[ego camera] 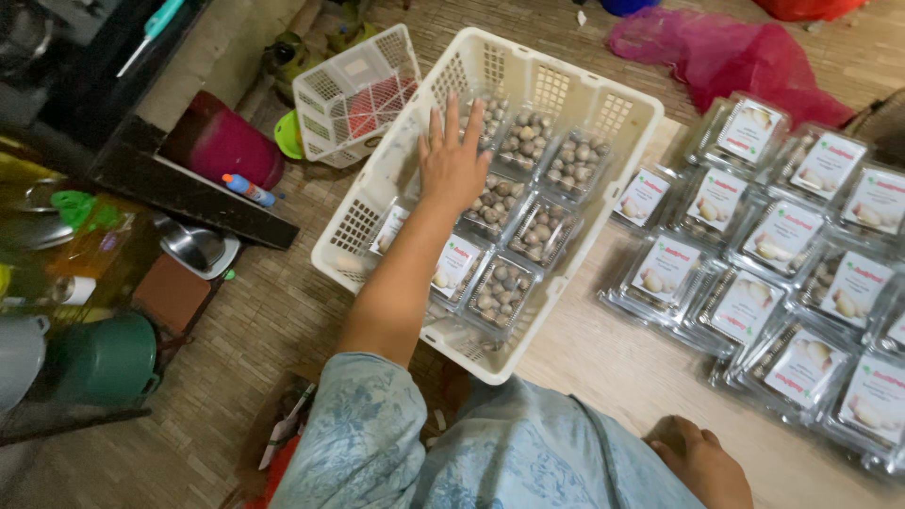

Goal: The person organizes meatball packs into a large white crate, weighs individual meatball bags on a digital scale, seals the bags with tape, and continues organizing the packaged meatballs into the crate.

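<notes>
A: Left hand [451, 162] is out over the white crate [603, 111], fingers spread flat on a clear clamshell pack [497, 203] of small speckled eggs — nothing gripped.

B: And the right hand [702, 462]?

A: Down by the knee, fingers loosely curled, holding nothing. More labelled packs [754, 283] lie alongside on the floor.

B: How would those packs handle?

A: Light, thin plastic, slippery, I'd say — fragile contents. Best held by the two long edges.
</notes>
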